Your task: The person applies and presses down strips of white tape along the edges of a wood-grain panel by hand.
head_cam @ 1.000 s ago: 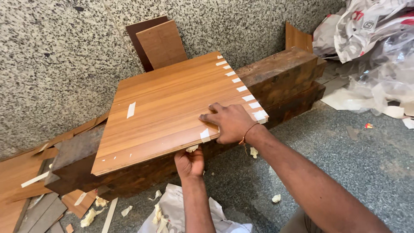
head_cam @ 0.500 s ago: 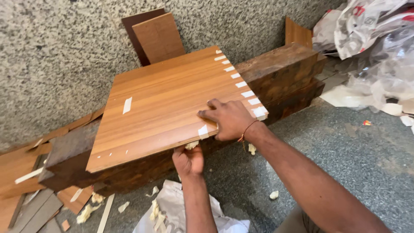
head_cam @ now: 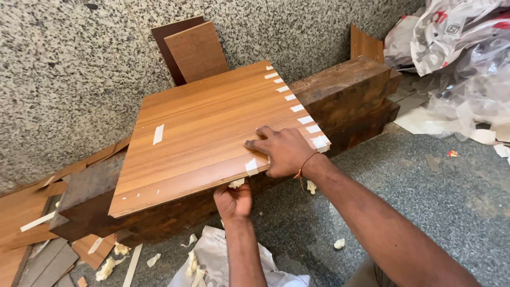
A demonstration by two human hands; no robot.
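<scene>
hands are on a wood board in the head view. the board is flat, light brown, and rests tilted on a big dark beam. the beam lies on the grey floor, next to a speckled stone wall.

the right hand lies flat on top of the board, near its front edge. its fingers are spread a little and press down. it holds nothing. a thin red string is around its wrist.

the left hand is below the front edge of the board. its fingers are curled up tight against the edge, close to a bit of tape. i cannot tell if it holds something small.

small white tape bits run in a row along the right edge of the board. one more tape strip sits on the left part of the board.

two small boards lean on the wall behind the big board. one is dark and one is light brown.

wood scraps lie on the floor to the left, by the end of the beam. crumpled tape bits lie there too. a white bag is on the floor under the left arm. plastic bags are piled at the far right.
</scene>
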